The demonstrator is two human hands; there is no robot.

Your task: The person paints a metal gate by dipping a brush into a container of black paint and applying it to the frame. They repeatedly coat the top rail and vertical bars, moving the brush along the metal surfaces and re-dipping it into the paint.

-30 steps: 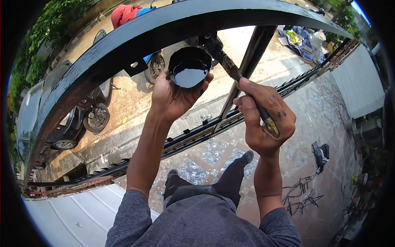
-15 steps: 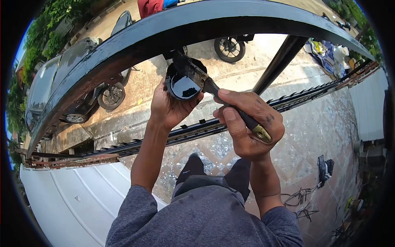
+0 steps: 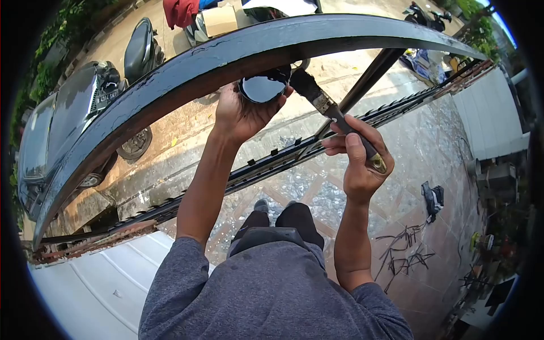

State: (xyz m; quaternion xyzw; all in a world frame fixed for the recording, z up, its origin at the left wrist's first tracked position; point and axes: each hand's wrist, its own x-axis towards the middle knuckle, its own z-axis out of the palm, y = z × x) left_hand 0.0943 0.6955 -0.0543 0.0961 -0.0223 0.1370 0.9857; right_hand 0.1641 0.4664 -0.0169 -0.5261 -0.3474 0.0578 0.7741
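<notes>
My left hand (image 3: 245,118) is closed around a small round can (image 3: 263,88) of glossy black paint, held just under a dark metal beam (image 3: 249,51). Part of the can's top is hidden by the beam. In my right hand (image 3: 365,153) is a paintbrush (image 3: 340,116), gripped by its dark handle with the fingers wrapped round it. Its bristles are coated black and point up and left, to the right of the can and below the beam. Black smears mark the left palm and fingers.
A slanting dark post (image 3: 371,79) meets the beam at right. Below runs a low black rail (image 3: 272,161) with small spikes. Parked motorbikes (image 3: 139,54) and a car (image 3: 54,130) stand beyond. White corrugated sheeting (image 3: 113,283) lies lower left; dark rods (image 3: 408,252) lie on the tiled floor.
The brush has come out of the can and moved right with my right hand. My left hand and the can have shifted slightly up and right. The camera view has shifted too.
</notes>
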